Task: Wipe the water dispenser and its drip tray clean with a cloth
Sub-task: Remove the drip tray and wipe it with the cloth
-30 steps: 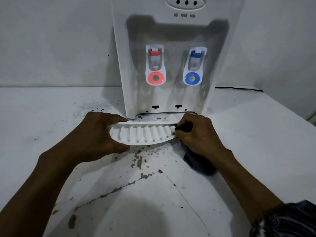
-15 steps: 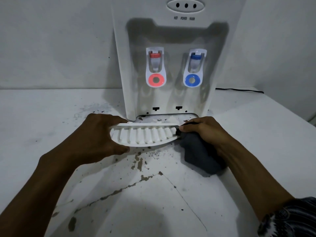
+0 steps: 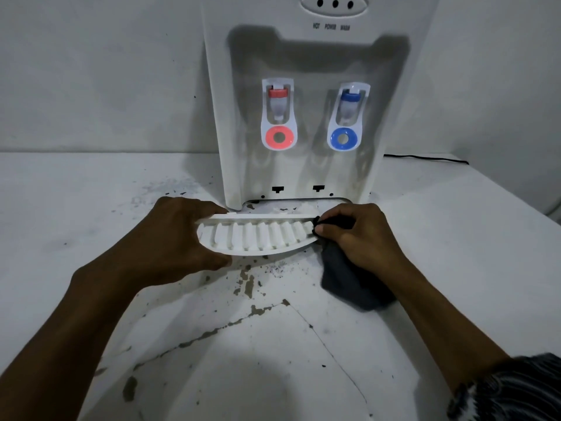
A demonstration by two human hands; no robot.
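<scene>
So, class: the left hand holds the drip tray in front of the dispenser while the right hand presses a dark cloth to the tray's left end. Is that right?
Not quite. The head view shows the right hand pressing the cloth to the tray's right end, not its left. The rest holds: the left hand holds the tray in front of the dispenser.

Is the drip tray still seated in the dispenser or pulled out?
Out. The drip tray is held tilted in front of the dispenser by the left hand; the slot at its base shows empty behind it.
</scene>
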